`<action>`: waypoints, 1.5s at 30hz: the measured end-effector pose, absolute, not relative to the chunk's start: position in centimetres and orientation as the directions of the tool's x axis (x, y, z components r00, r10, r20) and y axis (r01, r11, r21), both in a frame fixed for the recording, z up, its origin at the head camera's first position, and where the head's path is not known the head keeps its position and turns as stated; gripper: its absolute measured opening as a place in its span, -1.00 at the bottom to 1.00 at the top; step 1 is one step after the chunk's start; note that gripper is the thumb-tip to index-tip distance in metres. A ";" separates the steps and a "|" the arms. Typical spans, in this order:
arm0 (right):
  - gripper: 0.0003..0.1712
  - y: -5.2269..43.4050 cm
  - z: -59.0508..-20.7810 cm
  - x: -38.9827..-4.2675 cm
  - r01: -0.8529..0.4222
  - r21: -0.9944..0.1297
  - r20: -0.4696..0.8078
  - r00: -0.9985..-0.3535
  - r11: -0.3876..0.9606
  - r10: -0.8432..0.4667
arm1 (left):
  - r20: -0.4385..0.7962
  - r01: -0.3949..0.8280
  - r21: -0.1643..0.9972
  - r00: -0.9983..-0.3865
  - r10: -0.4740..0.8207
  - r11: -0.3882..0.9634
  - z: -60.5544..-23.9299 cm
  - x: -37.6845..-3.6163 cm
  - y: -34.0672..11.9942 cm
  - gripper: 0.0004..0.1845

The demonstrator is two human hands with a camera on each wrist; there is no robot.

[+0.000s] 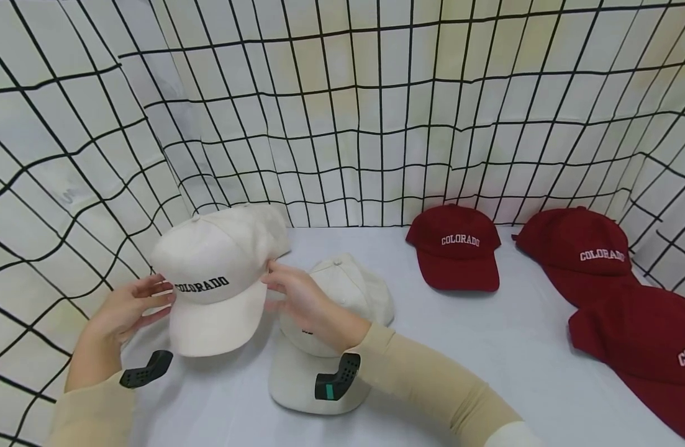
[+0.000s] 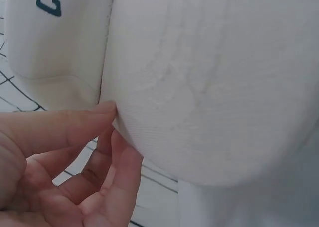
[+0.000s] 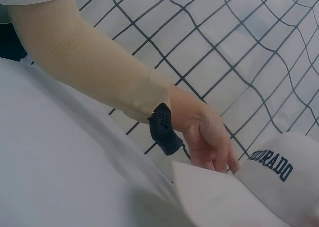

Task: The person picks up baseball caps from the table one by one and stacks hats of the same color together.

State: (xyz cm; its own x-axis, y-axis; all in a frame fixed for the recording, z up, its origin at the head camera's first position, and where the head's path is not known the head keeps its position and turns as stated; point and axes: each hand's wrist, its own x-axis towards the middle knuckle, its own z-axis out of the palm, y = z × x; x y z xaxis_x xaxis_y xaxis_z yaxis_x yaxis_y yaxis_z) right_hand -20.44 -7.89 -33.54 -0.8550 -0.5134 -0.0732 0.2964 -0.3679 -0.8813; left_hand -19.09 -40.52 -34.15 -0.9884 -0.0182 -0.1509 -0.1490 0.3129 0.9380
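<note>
I have the cream COLORADO cap (image 1: 216, 282) lifted between both hands — left hand (image 1: 127, 310) pinching its side, right hand (image 1: 297, 298) gripping the other. Under my right wrist lies another cream cap (image 1: 342, 292); neither is yet stacked.

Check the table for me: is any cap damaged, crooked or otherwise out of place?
Nothing looks damaged. Both hands, left and right, hold one cream cap by its sides. Another cream cap sits under the right wrist. Of the three red caps, the front one overlaps its neighbour.
</note>
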 end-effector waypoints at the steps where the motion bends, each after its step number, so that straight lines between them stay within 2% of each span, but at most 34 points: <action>1: -0.25 -7.7 -33.3 -20.5 0.287 -0.884 -0.065 -0.857 -0.370 -0.511 | -0.144 -0.144 0.942 -0.989 -0.024 0.304 -34.0 -19.1 -40.3 -0.27; 5: -0.27 -7.1 -32.5 -20.6 0.265 -0.890 -0.047 -0.863 -0.372 -0.502 | -0.121 -0.130 0.952 -0.991 -0.050 0.276 -33.5 -19.2 -39.4 -0.25; 9: -0.27 -6.4 -31.9 -20.8 0.248 -0.898 -0.036 -0.863 -0.363 -0.503 | -0.110 -0.118 0.978 -0.993 -0.052 0.174 -33.1 -19.1 -38.8 -0.37; 20: -0.32 -3.8 -30.8 -21.6 0.186 -0.935 0.022 -0.821 -0.302 -0.571 | -0.066 -0.066 0.997 -0.998 0.001 0.038 -32.6 -19.3 -37.1 -0.53; 24: -0.32 -2.8 -30.6 -21.6 0.178 -0.935 0.034 -0.815 -0.306 -0.578 | -0.064 -0.065 0.997 -0.998 0.029 -0.032 -32.4 -19.4 -36.6 -0.53; 30: -0.32 -1.0 -30.6 -22.0 0.171 -0.934 0.042 -0.819 -0.313 -0.572 | -0.058 -0.059 0.998 -0.996 0.066 -0.007 -32.0 -19.5 -35.5 -0.50; 37: -0.32 1.0 -30.5 -22.6 0.148 -0.945 0.032 -0.845 -0.290 -0.534 | 0.002 0.000 1.000 -0.988 0.151 -0.014 -31.7 -19.3 -34.2 -0.41; 45: -0.32 2.8 -30.7 -23.3 0.130 -0.951 0.030 -0.863 -0.280 -0.504 | -0.007 -0.007 1.000 -0.979 0.203 -0.001 -31.3 -19.4 -33.0 -0.32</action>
